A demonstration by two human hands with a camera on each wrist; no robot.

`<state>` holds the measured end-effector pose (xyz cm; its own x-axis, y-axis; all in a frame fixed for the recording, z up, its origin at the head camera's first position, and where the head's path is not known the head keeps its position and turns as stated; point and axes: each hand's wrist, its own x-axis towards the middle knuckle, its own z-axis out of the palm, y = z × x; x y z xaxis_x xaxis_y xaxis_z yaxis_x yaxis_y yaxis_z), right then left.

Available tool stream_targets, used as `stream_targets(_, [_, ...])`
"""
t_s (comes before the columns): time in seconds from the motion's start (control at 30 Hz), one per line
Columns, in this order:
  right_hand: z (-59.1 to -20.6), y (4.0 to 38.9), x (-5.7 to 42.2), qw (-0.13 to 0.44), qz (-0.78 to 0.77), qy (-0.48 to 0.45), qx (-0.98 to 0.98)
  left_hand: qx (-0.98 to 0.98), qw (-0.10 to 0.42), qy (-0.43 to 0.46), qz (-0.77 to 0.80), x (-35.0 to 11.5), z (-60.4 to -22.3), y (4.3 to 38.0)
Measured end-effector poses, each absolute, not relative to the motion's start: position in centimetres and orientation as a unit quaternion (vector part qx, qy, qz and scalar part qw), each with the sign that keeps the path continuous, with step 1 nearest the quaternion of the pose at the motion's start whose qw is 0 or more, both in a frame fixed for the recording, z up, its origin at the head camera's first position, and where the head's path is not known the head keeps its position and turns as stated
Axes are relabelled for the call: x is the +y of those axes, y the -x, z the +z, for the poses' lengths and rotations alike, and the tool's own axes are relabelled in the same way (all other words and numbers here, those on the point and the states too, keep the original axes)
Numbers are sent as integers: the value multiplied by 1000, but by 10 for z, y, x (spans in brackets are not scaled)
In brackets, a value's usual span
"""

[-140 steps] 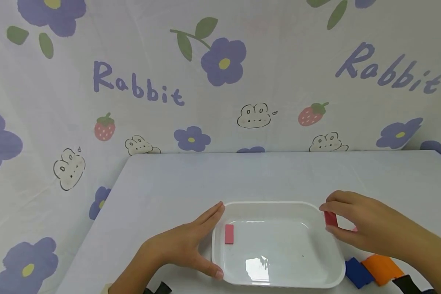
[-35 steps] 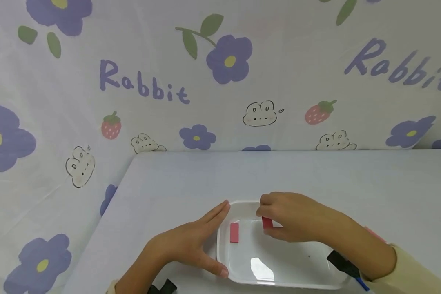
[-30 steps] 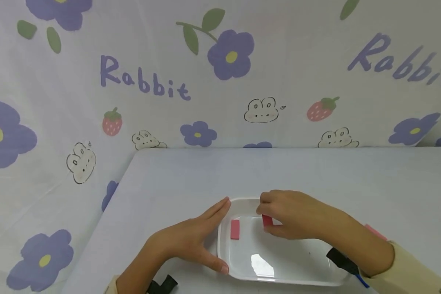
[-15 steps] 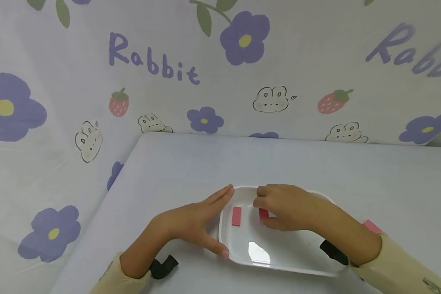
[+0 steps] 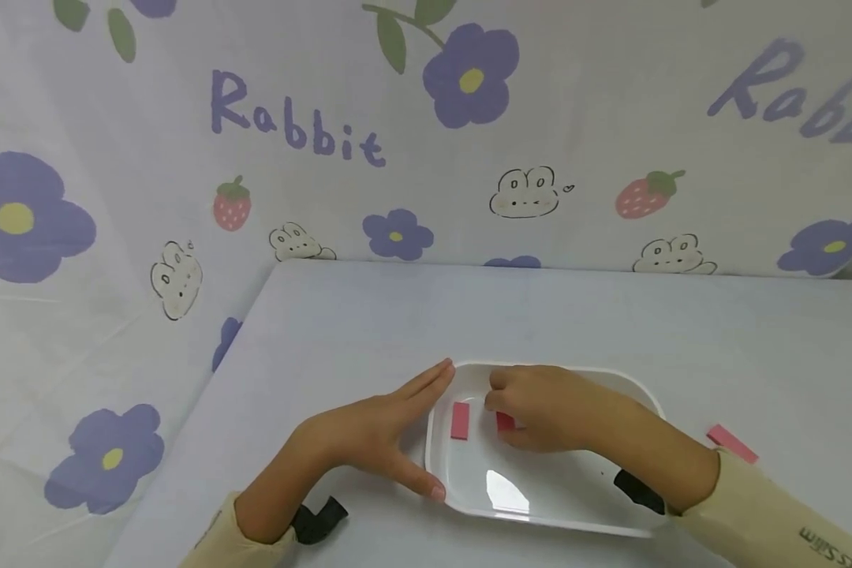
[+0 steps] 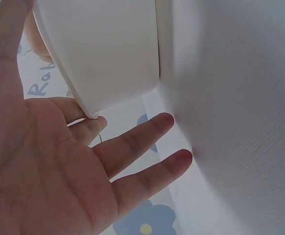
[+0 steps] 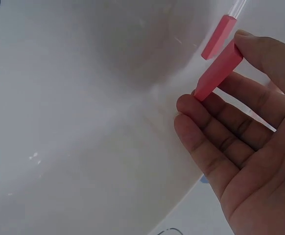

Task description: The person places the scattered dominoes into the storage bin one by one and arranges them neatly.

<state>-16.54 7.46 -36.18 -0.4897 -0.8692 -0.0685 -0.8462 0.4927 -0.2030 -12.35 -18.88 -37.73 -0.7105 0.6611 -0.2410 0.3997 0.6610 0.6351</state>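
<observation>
A white tray (image 5: 554,493) with rounded corners sits on the table. My left hand (image 5: 376,430) lies along its left end, thumb and fingers spread, the fingertips touching the rim; the left wrist view shows the palm beside the tray's outer wall. Near the tray's left end a flat pink block (image 5: 460,420) lies inside. Just to its right, my right hand (image 5: 550,410) pinches a second pink block (image 7: 218,73) between thumb and fingers, with the block low inside the tray. In the head view this hand hides much of the held block.
Another pink block (image 5: 733,443) lies on the white table (image 5: 369,315) to the right of the tray, by the right sleeve. Black pieces (image 5: 319,521) show under each wrist. A patterned cloth (image 5: 312,205) hangs behind the table.
From the tray's right edge, my right hand has carried the pink block leftward into the tray, beside the first one. Blue and orange pieces at right are out of sight. Left hand stays put.
</observation>
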Motion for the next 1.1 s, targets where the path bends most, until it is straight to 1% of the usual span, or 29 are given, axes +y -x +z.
stream_targets(0.3, [-370,166,74,75,-77,506,856,879,242,-300,281,-187,-375,124])
stream_targets(0.47, [-372,167,74,67,-76,511,854,879,238,-304,280,-185,-374,125])
stream_targets(0.67, [-374,168,69,54,-68,529,844,889,233,-287,268,-188,-375,121])
stream_targets(1.1, [-376,168,63,55,-38,517,853,892,221,-301,257,-186,-376,122])
